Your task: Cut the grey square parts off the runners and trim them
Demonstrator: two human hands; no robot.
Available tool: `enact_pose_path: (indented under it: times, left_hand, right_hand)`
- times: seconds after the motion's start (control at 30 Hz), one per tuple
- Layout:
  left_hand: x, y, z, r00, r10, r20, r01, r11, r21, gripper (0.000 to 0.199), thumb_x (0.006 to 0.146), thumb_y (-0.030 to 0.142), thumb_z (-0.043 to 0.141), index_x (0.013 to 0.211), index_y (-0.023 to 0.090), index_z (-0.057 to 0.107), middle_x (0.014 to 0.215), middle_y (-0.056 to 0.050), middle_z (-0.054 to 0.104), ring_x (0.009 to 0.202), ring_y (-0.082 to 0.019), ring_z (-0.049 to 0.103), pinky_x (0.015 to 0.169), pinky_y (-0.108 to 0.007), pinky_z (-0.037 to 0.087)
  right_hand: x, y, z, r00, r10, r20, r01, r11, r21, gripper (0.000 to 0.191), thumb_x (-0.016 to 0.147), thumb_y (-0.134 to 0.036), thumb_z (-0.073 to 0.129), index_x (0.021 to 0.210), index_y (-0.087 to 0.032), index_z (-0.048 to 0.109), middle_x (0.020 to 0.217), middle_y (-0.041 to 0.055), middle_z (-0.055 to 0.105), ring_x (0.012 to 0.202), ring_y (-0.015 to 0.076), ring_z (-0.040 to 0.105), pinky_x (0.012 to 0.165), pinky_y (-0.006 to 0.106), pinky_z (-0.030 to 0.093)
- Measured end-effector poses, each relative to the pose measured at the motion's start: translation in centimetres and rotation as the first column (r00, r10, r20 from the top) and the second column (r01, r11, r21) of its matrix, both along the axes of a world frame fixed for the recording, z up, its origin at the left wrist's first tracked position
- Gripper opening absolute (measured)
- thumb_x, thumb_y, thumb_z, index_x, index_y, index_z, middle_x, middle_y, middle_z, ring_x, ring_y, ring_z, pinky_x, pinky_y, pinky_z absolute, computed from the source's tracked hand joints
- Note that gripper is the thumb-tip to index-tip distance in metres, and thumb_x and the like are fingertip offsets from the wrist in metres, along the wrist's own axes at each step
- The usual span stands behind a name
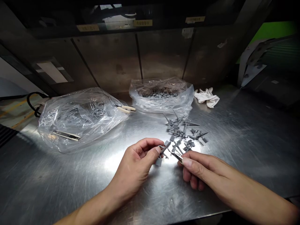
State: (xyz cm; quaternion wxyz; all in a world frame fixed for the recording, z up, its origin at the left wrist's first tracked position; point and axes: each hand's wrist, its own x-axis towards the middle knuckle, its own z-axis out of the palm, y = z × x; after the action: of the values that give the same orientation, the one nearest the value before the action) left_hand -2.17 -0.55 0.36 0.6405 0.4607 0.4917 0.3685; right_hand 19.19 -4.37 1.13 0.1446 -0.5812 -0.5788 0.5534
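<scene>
Between the thumb and fingers of my left hand (pixel 138 162) is a grey plastic moulded piece (pixel 166 147), a stem with small flat tabs branching off. My right hand (pixel 199 170) grips a slim knife (pixel 176 155) with a pale handle, its dark tip pointing at the grey piece. A small gap seems to separate the tip from the piece; whether they touch, I cannot tell. Just beyond both hands lies a loose pile of similar grey sprues (pixel 179 126), some with long tapered spikes.
Behind the pile stands an open clear plastic bag (pixel 161 101) of small grey parts. Another clear bag (pixel 67 115) lies left, with a pale-handled knife (pixel 67 135) on it and a pale-handled tool (pixel 126 108) at its edge. White gloves or cloth (pixel 207 97) lie back right on the metal table (pixel 246 150).
</scene>
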Motion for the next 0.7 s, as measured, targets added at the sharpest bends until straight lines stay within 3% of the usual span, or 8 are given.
enact_pose_path:
  times: [0.43, 0.7]
  left_hand:
    - [-0.33, 0.21, -0.39, 0.996, -0.048, -0.069, 0.048, 0.999, -0.008, 0.017, 0.087, 0.029, 0.068, 0.098, 0.019, 0.076, 0.079, 0.001, 0.070, 0.072, -0.011, 0.056, 0.068, -0.024, 0.041]
    - [-0.42, 0.34, -0.98, 0.998, -0.032, 0.062, 0.034, 0.999, -0.037, 0.027, 0.085, 0.037, 0.073, 0.106, 0.020, 0.076, 0.089, -0.002, 0.074, 0.080, -0.014, 0.062, 0.076, -0.026, 0.045]
  right_hand:
    - [0.13, 0.00, 0.40, 0.997, 0.035, 0.068, -0.039, 0.997, 0.061, 0.054, 0.098, -0.071, 0.036, 0.088, -0.026, 0.064, 0.083, -0.0020, 0.064, 0.080, 0.0157, 0.059, 0.074, 0.029, 0.044]
    - [0.34, 0.17, 0.47, 1.000, 0.024, 0.012, -0.024, 1.000, 0.018, 0.052, 0.097, -0.070, 0.039, 0.088, -0.025, 0.063, 0.084, -0.0020, 0.063, 0.079, 0.0152, 0.058, 0.074, 0.028, 0.045]
